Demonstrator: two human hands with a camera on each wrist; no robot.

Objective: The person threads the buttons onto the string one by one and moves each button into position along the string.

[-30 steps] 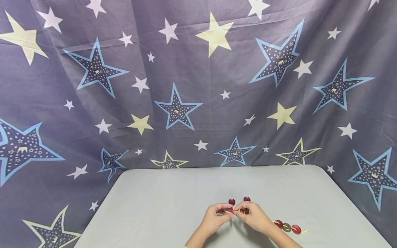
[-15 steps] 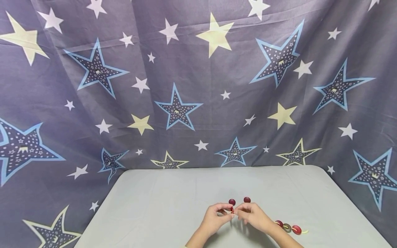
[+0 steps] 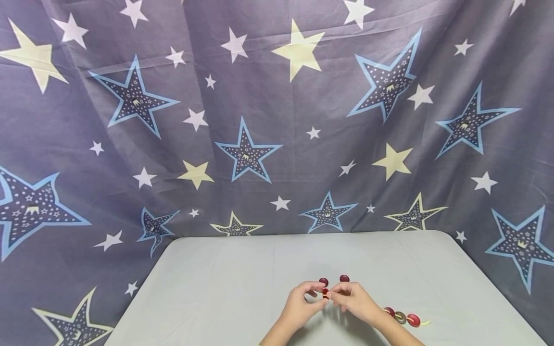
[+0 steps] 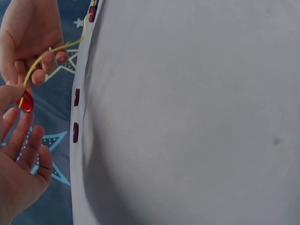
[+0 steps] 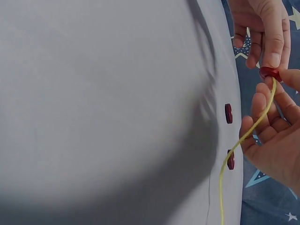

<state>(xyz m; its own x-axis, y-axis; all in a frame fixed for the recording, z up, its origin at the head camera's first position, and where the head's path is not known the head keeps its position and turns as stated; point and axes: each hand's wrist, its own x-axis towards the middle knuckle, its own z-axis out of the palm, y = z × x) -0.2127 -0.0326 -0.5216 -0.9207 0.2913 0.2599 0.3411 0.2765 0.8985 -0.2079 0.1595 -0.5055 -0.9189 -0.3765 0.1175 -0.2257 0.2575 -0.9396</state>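
A red button [image 3: 326, 293] is held between the thumb and index finger of my left hand [image 3: 298, 306], its face turned partly to the head view. My right hand [image 3: 356, 302] meets it from the right, pinching the yellow string [image 5: 255, 123] right at the button. In the left wrist view the string [image 4: 65, 45] runs from the red button [image 4: 27, 101] past the right hand [image 4: 35, 28] to the strung buttons. These lie beside the right forearm: a dark red button [image 3: 389, 311], an olive button [image 3: 400, 317] and another red button [image 3: 413, 320].
Two loose dark red buttons lie on the pale tabletop [image 3: 233, 278] just beyond my hands, one left [image 3: 323, 281] and one right [image 3: 344, 278]. A dark star-patterned curtain [image 3: 268, 120] hangs behind the table and along its sides.
The red button has turned from nearly edge-on to show more of its face. My right fingertips have shifted slightly at the string; the loose and strung buttons lie as before.
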